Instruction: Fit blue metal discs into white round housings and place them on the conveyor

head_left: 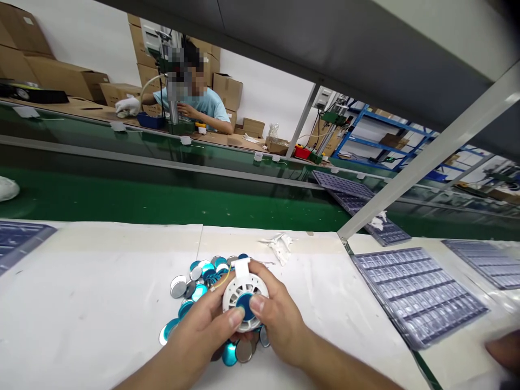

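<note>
Between my two hands is a round white slotted fan housing (242, 281) with a tab at its top and a thin yellowish wire on its left side. A blue disc (245, 304) sits at the housing's centre, and both thumbs press on it. My left hand (211, 319) grips the housing from the left, its fingers mostly hidden underneath. From the right, my right hand (280, 314) holds the same housing, fingers curled behind it. Under and around the hands lies a loose pile of blue and silver discs (199, 292) on the white table surface (101, 292).
A crumpled white scrap (280, 248) lies beyond the hands. Clear plastic trays (420, 295) rest at the right, another tray (20, 241) at the left. Past the table runs a green conveyor belt (162, 200). A slanted metal post (422, 162) rises at right; a co-worker (213, 108) sits opposite.
</note>
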